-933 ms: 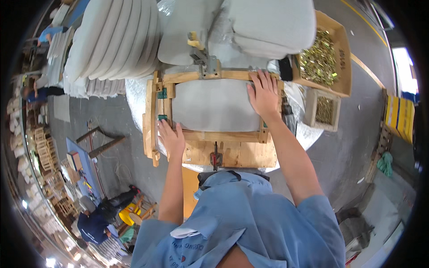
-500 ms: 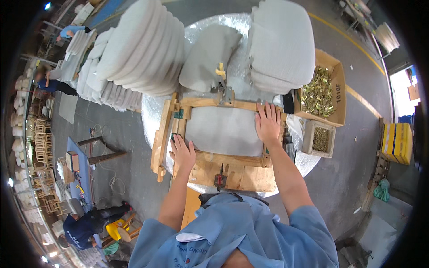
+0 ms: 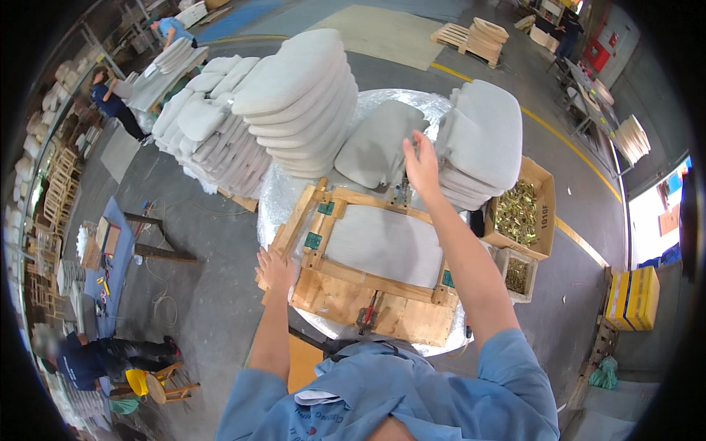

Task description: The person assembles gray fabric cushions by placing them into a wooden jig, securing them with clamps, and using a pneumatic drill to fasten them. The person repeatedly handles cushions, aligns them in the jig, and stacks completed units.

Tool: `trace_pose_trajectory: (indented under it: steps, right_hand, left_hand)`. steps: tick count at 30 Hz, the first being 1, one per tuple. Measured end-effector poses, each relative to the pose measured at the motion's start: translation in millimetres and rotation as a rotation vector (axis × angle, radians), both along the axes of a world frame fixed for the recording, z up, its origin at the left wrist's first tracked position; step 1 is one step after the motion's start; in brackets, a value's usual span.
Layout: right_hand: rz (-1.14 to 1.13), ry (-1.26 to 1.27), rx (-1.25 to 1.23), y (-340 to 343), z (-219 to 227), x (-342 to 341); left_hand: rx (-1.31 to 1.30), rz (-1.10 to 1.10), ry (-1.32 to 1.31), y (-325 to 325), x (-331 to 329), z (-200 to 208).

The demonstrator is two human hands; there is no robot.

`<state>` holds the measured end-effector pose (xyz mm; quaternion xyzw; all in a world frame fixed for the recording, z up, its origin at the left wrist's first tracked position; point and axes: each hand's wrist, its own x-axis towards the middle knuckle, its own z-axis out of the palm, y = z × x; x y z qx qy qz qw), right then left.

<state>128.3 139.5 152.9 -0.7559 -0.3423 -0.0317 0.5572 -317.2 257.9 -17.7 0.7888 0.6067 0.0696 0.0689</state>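
Note:
A hinged-looking wooden frame (image 3: 368, 277) lies on a wooden board (image 3: 338, 300), around a light grey padded panel (image 3: 386, 242). My left hand (image 3: 274, 268) rests with stretched fingers on the wooden rail at the frame's left side. Over the frame's far edge, my right hand (image 3: 421, 167) is raised with its fingers apart, beside a metal toggle clamp (image 3: 400, 194). Whether it touches the clamp's handle is hidden. Closer to me, a second clamp with red parts (image 3: 367, 317) sits on the board. One grey pad (image 3: 382, 140) lies flat beyond the frame.
Stacks of grey pads stand far left (image 3: 301, 103) and far right (image 3: 482, 140). At right are a cardboard box of metal pieces (image 3: 544, 209) and a smaller bin of fasteners (image 3: 517, 273). Other people work away at the left, one seated (image 3: 81, 364).
My right hand has lifted off the frame's right corner and moved to the far clamp. My left hand has shifted outward onto the left rail. The view has tilted upward.

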Motion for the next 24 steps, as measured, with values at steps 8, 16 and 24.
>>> trace_pose_trajectory:
  steps: [8,16,24]
  right_hand:
    - [-0.111,-0.294,-0.458,37.8,24.6,-16.4]
    - [-0.087,-0.305,-0.375,38.8,16.3,-12.1]
    - [-0.130,-0.301,-0.353,36.0,14.5,-12.2]
  left_hand:
    - [-0.362,-0.096,-0.169,52.0,-69.3,-18.5]
    - [-0.552,-0.146,-0.090,73.4,-69.5,-9.2]
    - [-0.323,-0.074,-0.312,-2.3,-115.9,-10.4]
